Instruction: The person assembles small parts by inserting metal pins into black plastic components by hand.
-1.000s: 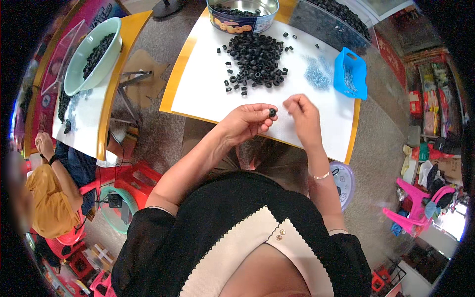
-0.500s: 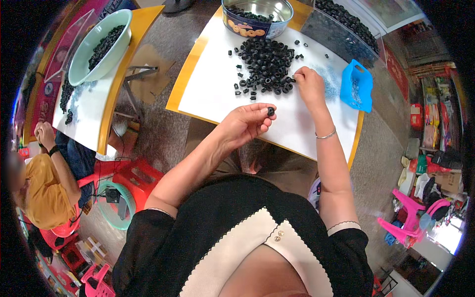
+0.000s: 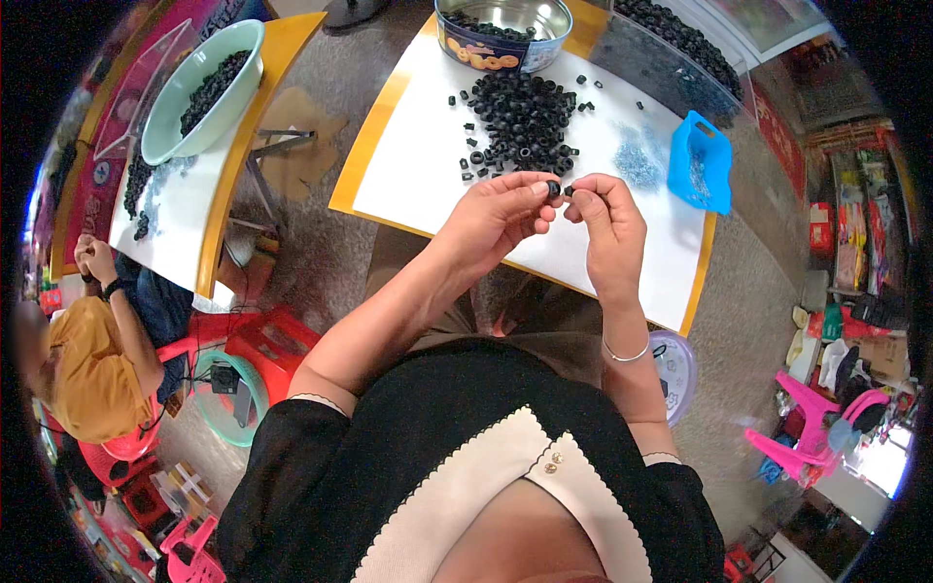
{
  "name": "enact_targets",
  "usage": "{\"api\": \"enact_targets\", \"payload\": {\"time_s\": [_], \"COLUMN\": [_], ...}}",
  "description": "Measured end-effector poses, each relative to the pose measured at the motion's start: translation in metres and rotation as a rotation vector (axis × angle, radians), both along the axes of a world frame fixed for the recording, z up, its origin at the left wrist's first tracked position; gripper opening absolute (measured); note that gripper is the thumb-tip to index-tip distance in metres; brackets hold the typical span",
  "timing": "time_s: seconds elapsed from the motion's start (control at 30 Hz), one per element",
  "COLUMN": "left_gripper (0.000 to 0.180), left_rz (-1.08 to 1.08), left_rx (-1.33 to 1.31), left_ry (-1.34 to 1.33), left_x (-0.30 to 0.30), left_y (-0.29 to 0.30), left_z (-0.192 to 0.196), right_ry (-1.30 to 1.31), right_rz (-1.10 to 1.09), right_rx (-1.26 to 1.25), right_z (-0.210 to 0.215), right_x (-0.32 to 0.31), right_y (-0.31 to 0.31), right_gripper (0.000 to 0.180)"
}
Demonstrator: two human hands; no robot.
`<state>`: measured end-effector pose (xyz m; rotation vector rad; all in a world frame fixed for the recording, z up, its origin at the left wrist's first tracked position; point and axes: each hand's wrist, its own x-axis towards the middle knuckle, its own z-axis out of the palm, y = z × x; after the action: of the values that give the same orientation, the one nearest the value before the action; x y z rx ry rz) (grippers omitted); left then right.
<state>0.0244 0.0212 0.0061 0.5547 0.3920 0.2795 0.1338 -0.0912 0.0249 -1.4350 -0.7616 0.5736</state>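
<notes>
My left hand (image 3: 496,219) pinches a small black ring (image 3: 553,188) between thumb and fingers, above the near part of the white table top (image 3: 418,165). My right hand (image 3: 604,219) meets it fingertip to fingertip and pinches a tiny piece (image 3: 570,191) against the ring. Just beyond the hands lies a heap of black rings (image 3: 520,121). A small patch of tiny pale bits (image 3: 637,165) lies to the right of the heap, next to a blue plastic scoop (image 3: 702,163).
A round metal tin (image 3: 501,29) with black rings stands at the table's far edge. A second table on the left carries a green bowl (image 3: 199,87) of black pieces. A person in yellow (image 3: 83,360) sits at lower left. Red and pink stools stand around.
My right hand came back from the pale bits by the heap and joined my left hand at the ring. The left hand stayed in place, holding the ring.
</notes>
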Motion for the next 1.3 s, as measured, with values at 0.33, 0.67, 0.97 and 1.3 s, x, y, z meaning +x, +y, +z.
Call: {"api": "enact_targets", "payload": {"time_s": [0.33, 0.67, 0.97, 1.3], "left_gripper": [0.017, 0.019, 0.021, 0.02], "left_rz": [-0.031, -0.024, -0.076, -0.05], "left_rx": [0.099, 0.528, 0.166, 0.141], "left_ry": [0.061, 0.152, 0.074, 0.082], "left_x": [-0.006, -0.007, -0.007, -0.006], "left_y": [-0.01, -0.012, -0.014, -0.019], "left_z": [0.01, 0.014, 0.014, 0.018], "right_ry": [-0.574, -0.784, -0.547, -0.499], "right_rz": [0.017, 0.044, -0.026, -0.099], "right_rx": [-0.012, -0.052, -0.036, 0.037], "right_z": [0.009, 0.013, 0.019, 0.016], "right_x": [-0.008, -0.007, -0.018, -0.015], "right_y": [-0.011, -0.02, -0.022, -0.028], "right_gripper": [0.005, 0.007, 0.012, 0.013]}}
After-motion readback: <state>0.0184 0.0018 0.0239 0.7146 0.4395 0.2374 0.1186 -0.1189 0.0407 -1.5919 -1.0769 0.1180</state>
